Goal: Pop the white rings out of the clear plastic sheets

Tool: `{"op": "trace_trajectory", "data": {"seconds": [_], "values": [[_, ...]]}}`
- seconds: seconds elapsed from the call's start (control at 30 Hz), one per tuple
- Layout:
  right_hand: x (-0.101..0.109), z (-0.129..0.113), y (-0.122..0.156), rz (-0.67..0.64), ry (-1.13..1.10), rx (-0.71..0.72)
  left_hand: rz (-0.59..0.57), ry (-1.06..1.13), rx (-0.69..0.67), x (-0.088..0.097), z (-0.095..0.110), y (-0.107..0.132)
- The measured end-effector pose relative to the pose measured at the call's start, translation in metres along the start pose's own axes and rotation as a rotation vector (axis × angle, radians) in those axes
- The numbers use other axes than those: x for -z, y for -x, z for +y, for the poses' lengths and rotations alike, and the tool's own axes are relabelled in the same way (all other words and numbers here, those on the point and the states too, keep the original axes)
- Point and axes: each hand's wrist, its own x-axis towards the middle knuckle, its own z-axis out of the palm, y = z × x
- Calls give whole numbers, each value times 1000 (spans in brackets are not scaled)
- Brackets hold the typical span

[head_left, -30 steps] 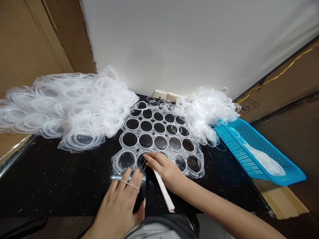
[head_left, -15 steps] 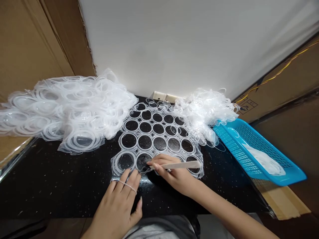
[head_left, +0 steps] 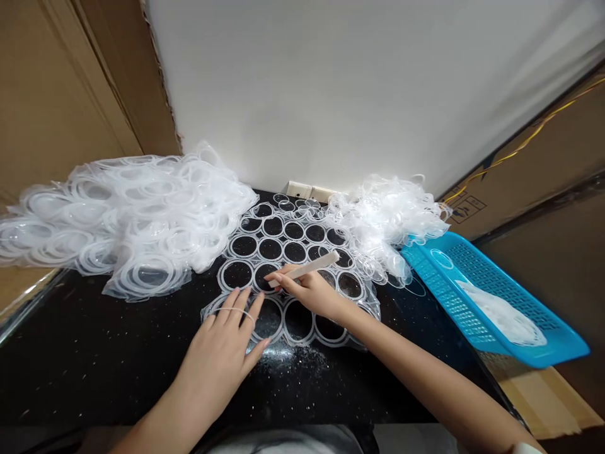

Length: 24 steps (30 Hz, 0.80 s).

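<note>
A clear plastic sheet with rows of round holes [head_left: 282, 289] lies on the black speckled tabletop [head_left: 118, 359]. My left hand [head_left: 227, 334] rests with fingers spread on the sheet's near left part. A thin whitish ring [head_left: 236, 309] loops around its fingers. My right hand [head_left: 309, 291] is closed around a flat, pale stick [head_left: 309, 265]. The stick's lower end points into a hole in the second row from the front, just beyond my left fingertips. My right forearm covers part of the sheet's near right side.
Ring-holed plastic sheets are heaped at left [head_left: 151, 221]. A tangle of thin clear rings [head_left: 385, 221] lies at right, beside a blue basket [head_left: 515, 356] holding some white rings. Wall sockets [head_left: 299, 190] sit behind; cardboard stands on both sides.
Both hands have moved forward over the sheet, from the nearest row to the second. The stick now tilts up more steeply to the right. The view has shifted slightly.
</note>
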Motion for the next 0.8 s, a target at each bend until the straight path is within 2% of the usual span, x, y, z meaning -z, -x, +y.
{"op": "trace_trajectory", "data": {"seconds": [0.1,0.3,0.63,0.73,0.8], "values": [[-12,1,-16,-10,-31,49,11,-36,54,2,-10,7],[-28,4,-40,-155,-48,77,-47,-44,141,-4,-16,14],[-34,5,-44,-155,-58,54,-17,-10,195,-7,-14,15],[-36,2,-42,-120,76,136,-4,-10,188,-6,-15,14],[-41,1,-38,-90,236,273,-4,1,186,-6,-16,13]]}}
